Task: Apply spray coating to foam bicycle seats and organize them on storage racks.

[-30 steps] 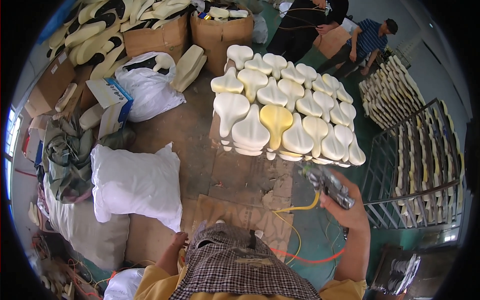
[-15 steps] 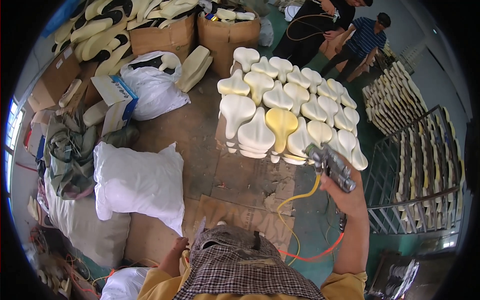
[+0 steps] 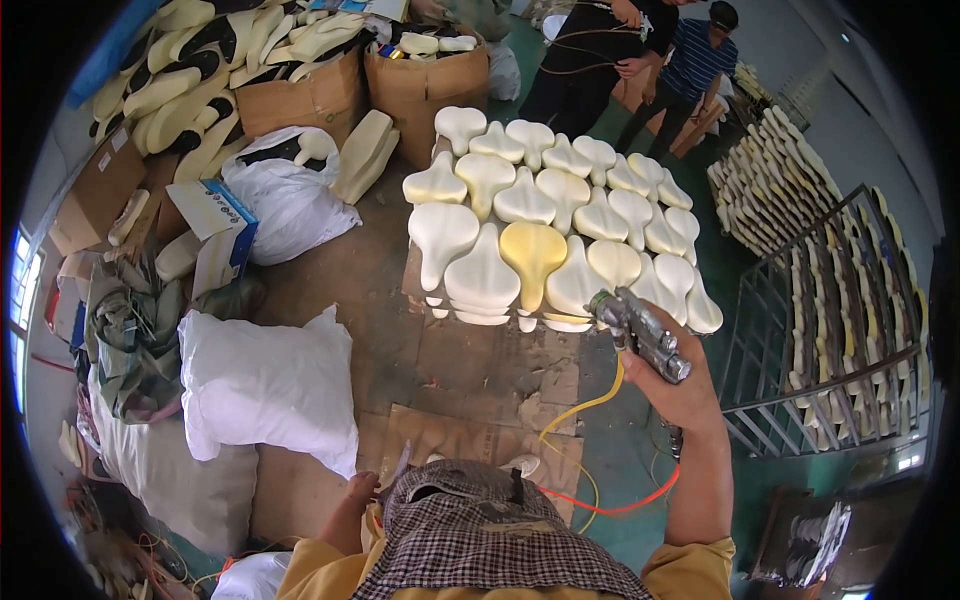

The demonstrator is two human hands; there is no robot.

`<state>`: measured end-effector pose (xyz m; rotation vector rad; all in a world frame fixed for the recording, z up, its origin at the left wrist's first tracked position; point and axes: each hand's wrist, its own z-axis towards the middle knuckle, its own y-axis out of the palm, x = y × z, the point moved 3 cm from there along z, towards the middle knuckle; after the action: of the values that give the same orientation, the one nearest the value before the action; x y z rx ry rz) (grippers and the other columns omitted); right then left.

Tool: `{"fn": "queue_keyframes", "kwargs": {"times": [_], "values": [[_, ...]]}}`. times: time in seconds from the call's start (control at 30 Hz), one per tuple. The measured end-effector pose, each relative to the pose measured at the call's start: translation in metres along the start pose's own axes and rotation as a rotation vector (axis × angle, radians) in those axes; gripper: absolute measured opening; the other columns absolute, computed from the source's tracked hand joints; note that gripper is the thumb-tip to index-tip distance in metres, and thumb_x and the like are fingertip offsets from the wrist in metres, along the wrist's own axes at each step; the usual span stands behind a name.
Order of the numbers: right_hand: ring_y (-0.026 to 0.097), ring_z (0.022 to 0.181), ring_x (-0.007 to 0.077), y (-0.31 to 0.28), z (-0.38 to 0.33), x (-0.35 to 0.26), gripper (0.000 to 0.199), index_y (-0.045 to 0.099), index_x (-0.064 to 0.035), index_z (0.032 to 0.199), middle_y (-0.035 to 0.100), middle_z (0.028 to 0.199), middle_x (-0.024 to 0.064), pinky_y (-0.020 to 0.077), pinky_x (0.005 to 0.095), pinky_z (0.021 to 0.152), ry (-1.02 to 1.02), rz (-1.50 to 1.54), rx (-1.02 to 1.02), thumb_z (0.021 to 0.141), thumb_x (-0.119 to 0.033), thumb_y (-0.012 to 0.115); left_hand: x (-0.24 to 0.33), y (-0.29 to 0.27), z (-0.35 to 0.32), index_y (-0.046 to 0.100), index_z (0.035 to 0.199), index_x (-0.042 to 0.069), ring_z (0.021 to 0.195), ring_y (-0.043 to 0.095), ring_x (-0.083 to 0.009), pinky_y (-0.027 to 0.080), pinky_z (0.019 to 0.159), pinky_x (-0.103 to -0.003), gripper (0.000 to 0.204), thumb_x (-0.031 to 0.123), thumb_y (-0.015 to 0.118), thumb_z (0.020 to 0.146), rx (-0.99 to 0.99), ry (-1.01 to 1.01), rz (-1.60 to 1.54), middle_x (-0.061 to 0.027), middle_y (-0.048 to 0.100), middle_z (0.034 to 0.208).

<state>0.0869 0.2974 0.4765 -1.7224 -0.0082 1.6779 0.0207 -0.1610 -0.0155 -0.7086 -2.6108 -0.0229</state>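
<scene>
The person's right hand (image 3: 683,385) is raised at about four o'clock from the middle of the view, and its fingers are wrapped tightly around the grip of a metal spray gun (image 3: 640,331). The nozzle of the gun points up and to the left, just beside the near edge of a stack of cream foam seat pads (image 3: 545,225). One pad in the front row is more yellow (image 3: 533,255) than the others. A yellow hose (image 3: 580,415) and a red hose (image 3: 610,505) hang down from the gun towards the floor.

The left hand (image 3: 362,488) is low, at about seven o'clock, near the person's checked cloth (image 3: 480,545). It rests close to a piece of cardboard (image 3: 455,440) on the floor; I cannot tell if its fingers are open or closed.

At nine o'clock lie big white sacks (image 3: 265,385). At eleven o'clock stand cardboard boxes (image 3: 310,95) full of foam shapes. At one o'clock two other people (image 3: 640,50) stand together. At three o'clock there is a metal rack (image 3: 830,330).
</scene>
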Motion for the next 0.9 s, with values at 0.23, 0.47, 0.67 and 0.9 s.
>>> {"fn": "queue_keyframes", "kwargs": {"times": [0.23,0.47,0.67,0.9], "values": [[0.062,0.074,0.0165,-0.023,0.008,0.008,0.052,0.052,-0.0039,0.125,0.065,0.087,0.0126,0.0484,0.0292,0.071,-0.119,-0.032,-0.138,0.075,-0.008,0.067,-0.005,0.040,0.003,0.055,0.118,0.004,0.069,0.062,-0.0268,0.048,0.055,-0.035,0.042,0.027,0.056,0.082,-0.008,0.084,-0.079,-0.0133,0.062,0.096],[0.056,0.080,0.0086,-0.089,0.004,0.069,0.052,0.050,-0.0021,0.127,0.064,0.091,0.0061,0.0468,0.0250,0.073,-0.119,0.111,-0.127,0.078,-0.005,0.066,0.055,0.128,-0.022,0.057,0.115,0.004,0.070,0.065,-0.0272,0.049,0.053,-0.038,0.040,0.027,0.055,0.081,0.057,0.042,0.087,-0.0133,0.063,0.096],[0.057,0.080,0.0073,-0.174,-0.057,0.129,0.055,0.047,0.0033,0.128,0.064,0.087,0.0030,0.0487,0.0243,0.071,-0.038,0.109,-0.075,0.078,-0.007,0.070,0.125,0.213,-0.003,0.064,0.101,0.004,0.087,0.064,-0.0344,0.049,0.073,-0.042,0.034,0.029,0.055,0.080,0.320,0.522,0.801,-0.0184,0.066,0.098],[0.056,0.074,0.0074,-0.246,-0.208,0.222,0.054,0.046,-0.0012,0.130,0.062,0.088,0.0026,0.0477,0.0236,0.068,0.484,0.244,0.342,0.081,-0.010,0.068,0.244,0.378,0.009,0.066,0.097,0.005,0.085,0.064,-0.0339,0.049,0.075,-0.042,0.032,0.031,0.052,0.084,0.150,0.749,0.733,-0.0175,0.067,0.089]]}}
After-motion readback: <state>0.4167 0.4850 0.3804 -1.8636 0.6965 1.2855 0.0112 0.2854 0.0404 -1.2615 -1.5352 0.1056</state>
